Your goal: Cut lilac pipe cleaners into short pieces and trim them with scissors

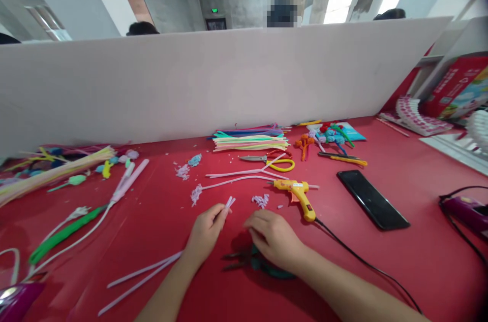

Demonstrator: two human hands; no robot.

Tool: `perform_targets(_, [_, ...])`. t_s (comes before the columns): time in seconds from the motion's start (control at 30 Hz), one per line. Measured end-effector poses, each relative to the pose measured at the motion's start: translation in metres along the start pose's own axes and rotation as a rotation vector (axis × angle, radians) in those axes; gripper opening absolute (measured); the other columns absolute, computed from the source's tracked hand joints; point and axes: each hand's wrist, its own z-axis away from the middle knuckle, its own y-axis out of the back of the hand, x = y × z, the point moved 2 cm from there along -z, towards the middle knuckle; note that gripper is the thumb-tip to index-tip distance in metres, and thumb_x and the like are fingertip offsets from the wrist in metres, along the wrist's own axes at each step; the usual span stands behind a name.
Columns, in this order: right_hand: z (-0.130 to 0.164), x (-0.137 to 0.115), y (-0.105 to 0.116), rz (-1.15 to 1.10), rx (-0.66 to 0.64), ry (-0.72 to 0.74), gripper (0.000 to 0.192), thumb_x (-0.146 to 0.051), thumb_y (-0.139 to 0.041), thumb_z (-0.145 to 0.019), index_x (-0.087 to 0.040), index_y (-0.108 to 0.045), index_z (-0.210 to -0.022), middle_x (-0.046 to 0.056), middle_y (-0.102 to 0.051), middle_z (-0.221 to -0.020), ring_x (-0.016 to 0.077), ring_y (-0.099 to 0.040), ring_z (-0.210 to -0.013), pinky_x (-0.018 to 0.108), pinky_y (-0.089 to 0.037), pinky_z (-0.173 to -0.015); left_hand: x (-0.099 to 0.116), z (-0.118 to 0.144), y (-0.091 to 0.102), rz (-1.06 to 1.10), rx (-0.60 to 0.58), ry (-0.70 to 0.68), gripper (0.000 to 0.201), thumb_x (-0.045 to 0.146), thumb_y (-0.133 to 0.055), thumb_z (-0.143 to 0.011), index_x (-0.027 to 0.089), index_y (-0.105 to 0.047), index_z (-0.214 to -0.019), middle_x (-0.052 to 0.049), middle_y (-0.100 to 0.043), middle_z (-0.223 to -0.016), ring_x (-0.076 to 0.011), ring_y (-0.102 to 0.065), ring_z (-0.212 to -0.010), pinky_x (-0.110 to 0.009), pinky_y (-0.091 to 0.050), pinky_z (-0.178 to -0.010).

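Note:
My left hand (208, 233) is closed in a pinch on lilac pipe cleaners (143, 274). Their short ends stick up past my fingertips, and two long tails run down-left behind my wrist. My right hand (272, 238) is slightly blurred, its fingers curled over green-handled scissors (272, 268). The dark blades point left and stand apart; part of the handles is hidden under my hand. Just beyond my hands lies a small heap of short lilac cut pieces (261, 201). A lilac stem with a fuzzy tuft (196, 194) rests farther left.
A yellow glue gun (299, 192) trails its black cord to the lower right, beside a black phone (371, 199). Yellow-handled scissors (272, 160) lie before bundled pipe cleaners (249, 141). A green-sleeved cable (68, 234) is at left. A white partition (198, 88) closes off the back.

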Motion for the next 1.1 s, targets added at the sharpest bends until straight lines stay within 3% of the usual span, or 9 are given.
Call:
perform_targets(0.07, [-0.002,0.0,0.01,0.028,-0.01,-0.037,0.021,-0.014,-0.041,-0.08,-0.018,-0.055,-0.096,0.004,-0.057,-0.086,0.0134,-0.049,-0.082,0.023,-0.037,-0.073,0.0,0.0,0.001,0.004,-0.002,-0.005,0.033,0.042,-0.036,-0.082,0.016,-0.057,-0.084,0.003,-0.047,-0.053,-0.0124,-0.046,-0.051,-0.021,-0.035,-0.051])
perform_targets(0.17, [0.001,-0.006,0.024,0.149,-0.139,-0.022,0.02,-0.027,-0.051,-0.077,-0.019,-0.055,-0.095,0.005,-0.056,-0.088,0.017,-0.048,-0.086,0.028,-0.036,-0.076,-0.001,0.0,0.0,0.008,-0.011,-0.005,0.034,0.042,-0.035,-0.082,0.016,-0.056,-0.085,0.004,-0.045,-0.053,-0.0119,-0.044,-0.05,-0.021,-0.034,-0.05])
perform_targets(0.27, [0.013,-0.014,0.029,0.257,-0.251,-0.042,0.036,-0.038,-0.059,-0.069,-0.019,-0.054,-0.1,0.007,-0.053,-0.096,0.0214,-0.046,-0.093,0.033,-0.034,-0.08,-0.001,0.0,-0.001,0.021,-0.009,0.0,0.034,0.043,-0.035,-0.082,0.016,-0.055,-0.085,0.005,-0.042,-0.051,-0.0113,-0.042,-0.048,-0.021,-0.032,-0.048])
perform_targets(0.5, [0.046,-0.026,0.025,0.255,-0.31,-0.154,0.04,-0.032,-0.057,-0.07,-0.022,-0.051,-0.109,0.006,-0.05,-0.102,0.0199,-0.043,-0.096,0.033,-0.03,-0.086,0.003,0.003,-0.007,0.028,-0.025,-0.043,0.032,0.042,-0.034,-0.083,0.018,-0.052,-0.073,0.006,-0.039,-0.051,-0.01,-0.041,-0.048,-0.021,-0.029,-0.048])
perform_targets(0.63, [0.052,-0.016,0.039,0.175,-0.247,-0.167,0.039,-0.038,-0.056,-0.071,-0.023,-0.053,-0.107,0.005,-0.053,-0.1,0.0195,-0.046,-0.095,0.032,-0.032,-0.084,0.005,0.003,-0.008,0.017,-0.059,-0.041,0.032,0.042,-0.035,-0.083,0.018,-0.051,-0.07,0.006,-0.039,-0.051,-0.01,-0.041,-0.048,-0.021,-0.03,-0.049])
perform_targets(0.8, [0.05,0.029,0.065,0.262,0.01,-0.467,0.026,-0.031,-0.041,-0.082,-0.018,-0.054,-0.101,0.007,-0.057,-0.096,0.0161,-0.053,-0.084,0.025,-0.039,-0.07,0.006,-0.001,-0.012,-0.006,-0.068,-0.011,0.031,0.043,-0.037,-0.081,0.018,-0.053,-0.073,0.005,-0.042,-0.05,-0.0107,-0.043,-0.048,-0.02,-0.033,-0.048])
perform_targets(0.9, [0.049,0.042,0.067,0.333,-0.007,-0.488,0.022,-0.026,-0.041,-0.082,-0.019,-0.057,-0.095,0.006,-0.058,-0.094,0.0157,-0.055,-0.083,0.023,-0.038,-0.068,0.007,-0.001,-0.015,-0.061,-0.055,-0.014,0.031,0.043,-0.037,-0.08,0.019,-0.055,-0.077,0.004,-0.047,-0.051,-0.0113,-0.046,-0.049,-0.02,-0.034,-0.048])
perform_targets(1.1, [0.043,0.034,0.058,0.358,-0.058,-0.394,0.021,-0.026,-0.04,-0.083,-0.02,-0.059,-0.084,0.004,-0.061,-0.082,0.0135,-0.056,-0.076,0.021,-0.037,-0.063,0.002,0.003,-0.021,-0.176,-0.022,-0.019,0.032,0.042,-0.034,-0.082,0.02,-0.057,-0.085,-0.001,-0.061,-0.068,-0.0137,-0.056,-0.061,-0.02,-0.039,-0.054])
